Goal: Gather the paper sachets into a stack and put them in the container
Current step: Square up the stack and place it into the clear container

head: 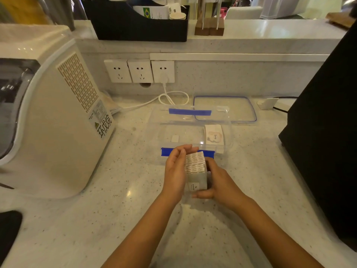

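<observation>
A thick stack of white paper sachets [195,163] stands on edge between my palms, just in front of the clear plastic container [156,120]. My left hand [176,171] presses flat against the stack's left side. My right hand [218,180] cups its right side and lower end. The container has blue clip handles at its near and far rims. More sachets [213,135], the top one printed "love", lie inside at its right end. A small white piece [174,138] lies on the container's floor.
The container's clear lid [225,109] with a blue seal lies behind it on the speckled counter. A beige appliance [52,113] stands at the left, a black machine [328,132] at the right. A white cable [170,97] runs from the wall sockets.
</observation>
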